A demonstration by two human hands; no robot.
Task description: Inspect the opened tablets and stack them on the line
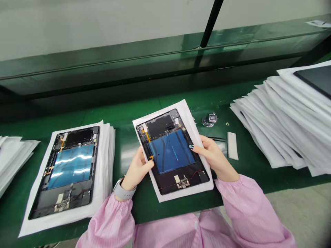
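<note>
Between my two hands is a tablet housing (172,151) with its inside facing up, showing a blue film-covered panel, a small circuit board and thin cables. A white foam sheet (186,112) lies beneath it and sticks out around its edges. My left hand (138,168) grips the left edge, thumb on top and fingers hidden underneath. On the right edge, my right hand (216,156) holds the housing and sheet the same way, its thumb near the blue panel. The housing is slightly turned, above the green bench.
Left of me, a similar tablet housing (69,168) tops a stack of white sheets (107,162). More sheets (15,155) lie at the far left. To the right are a metal tally counter (210,119), dark tweezers (216,139), a white block (232,146) and a tall sheet-wrapped stack (281,113).
</note>
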